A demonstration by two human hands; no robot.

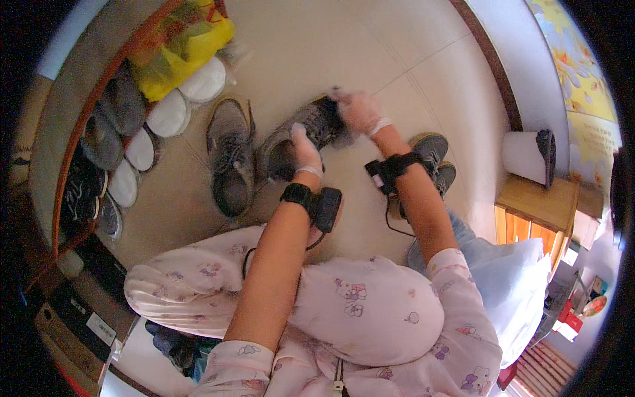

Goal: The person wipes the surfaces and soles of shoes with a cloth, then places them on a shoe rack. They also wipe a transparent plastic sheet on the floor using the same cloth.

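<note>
My left hand (306, 151), in a clear thin glove, is at the heel opening of a dark lace-up shoe (317, 116), which is tilted over the tiled floor. Its thumb shows at the shoe's collar; the other fingers are hidden. My right hand (358, 113), gloved the same way and blurred, is at the toe end of that shoe beside a small dark, blurred item. Whether it grips the shoe or that item cannot be told. Close by on the left, a dark grey lace-up shoe (230, 159) rests on the floor with its laces loose.
Several white slippers (168, 113), grey shoes (101, 141) and a yellow plastic bag (183, 64) line the left. Another dark pair (429, 149) stands behind my right forearm. A person in light blue trousers (466, 238) is close on the right, near a wooden cabinet (536, 198).
</note>
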